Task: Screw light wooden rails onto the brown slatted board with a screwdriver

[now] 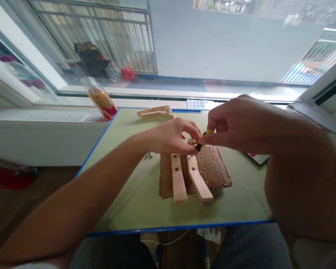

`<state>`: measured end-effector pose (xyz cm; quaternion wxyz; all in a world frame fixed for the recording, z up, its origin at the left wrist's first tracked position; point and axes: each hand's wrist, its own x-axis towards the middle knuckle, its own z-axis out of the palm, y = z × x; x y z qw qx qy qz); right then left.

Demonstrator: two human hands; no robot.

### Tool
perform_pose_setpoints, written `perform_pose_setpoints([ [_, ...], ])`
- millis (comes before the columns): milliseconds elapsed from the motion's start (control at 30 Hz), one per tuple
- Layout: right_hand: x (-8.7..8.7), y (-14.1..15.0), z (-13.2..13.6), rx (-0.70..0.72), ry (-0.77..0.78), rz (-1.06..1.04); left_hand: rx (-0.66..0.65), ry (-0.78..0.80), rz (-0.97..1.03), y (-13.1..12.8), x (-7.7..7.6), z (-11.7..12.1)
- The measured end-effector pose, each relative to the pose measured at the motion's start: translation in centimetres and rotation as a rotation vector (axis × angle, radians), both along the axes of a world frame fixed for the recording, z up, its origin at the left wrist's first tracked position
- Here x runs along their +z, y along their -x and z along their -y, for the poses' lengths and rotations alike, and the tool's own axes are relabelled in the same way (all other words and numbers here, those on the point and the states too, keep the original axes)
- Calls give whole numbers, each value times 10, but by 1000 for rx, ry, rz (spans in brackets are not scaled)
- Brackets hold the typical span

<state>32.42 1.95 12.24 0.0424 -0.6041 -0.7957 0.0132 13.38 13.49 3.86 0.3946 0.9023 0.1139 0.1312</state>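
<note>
"Which step is this?"
"Fastening, I'd judge; the next move calls for a steady twist, kept in line."
"What lies nearest?"
"A straight, flat, pale wooden piece [179, 185] and a bent, pale wooden piece [201, 183], on a ridged brown cardboard sheet [214, 168], atop a blue-rimmed, pale green table [140, 211]."
"And the hands?"
"The right hand [238, 123] pinches a short black-and-yellow tool [201, 145] above the bent piece's far end. The left hand [172, 136] curls partly closed at the tool's lower end; whether it grips anything there, I can't tell."
"Farther off?"
"More pale wooden pieces [156, 112], near the table's far edge"
</note>
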Motion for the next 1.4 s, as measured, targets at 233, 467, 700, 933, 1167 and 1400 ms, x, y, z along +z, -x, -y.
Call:
perform_pose_setpoints([
  [233, -3, 2, 0, -31, -10, -16, -16, 13, -27, 1, 3, 0],
  [467, -5, 7, -4, -35, -7, -3, -13, -1, -26, 0, 3, 0],
  [700, -6, 8, -7, -46, -7, 50, 11, -92, -153, -1, 1, -2],
  [933, -7, 7, -5, -36, -24, 134, 51, -27, -266, -3, -8, -6],
  [1167, -14, 3, -8, 132, 74, 115, 102, -37, -342, -4, -5, -6],
  [1400, -15, 4, -8, 149, 72, 127, 76, -40, -319, -3, -9, -7],
])
